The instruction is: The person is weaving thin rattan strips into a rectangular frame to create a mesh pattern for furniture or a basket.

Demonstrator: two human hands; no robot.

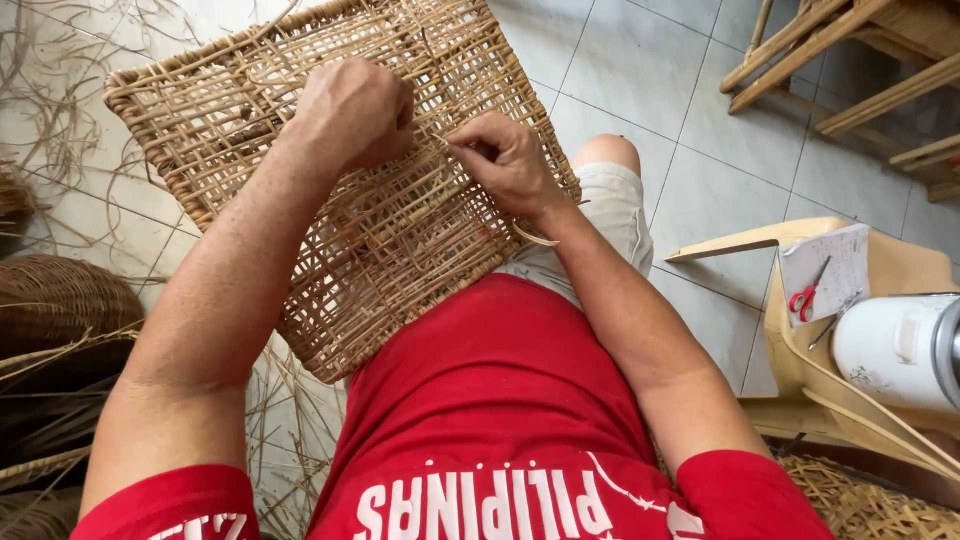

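A square woven rattan panel (330, 190) rests tilted across the person's lap, its far edge rising toward the tiled floor (700, 150). The left hand (350, 112) lies on the weave near its middle, knuckles up, fingers curled under and together; whether they grip a strand cannot be told, since the back of the hand hides them. Just to its right, the right hand (508, 160) presses on the panel with thumb and forefinger pinched on a thin rattan strand (455, 148) at the weave. A loose curl of strand (535, 238) pokes out below the right wrist.

On the right stands a pale plastic chair (900, 270) carrying a sheet of paper (835, 265), red-handled scissors (808, 295) and a white jug-like container (895, 350). Loose rattan strips (40, 130) lie scattered on the floor at far left, near a dark woven basket (55, 295). Wooden furniture frames (850, 60) stand at far right.
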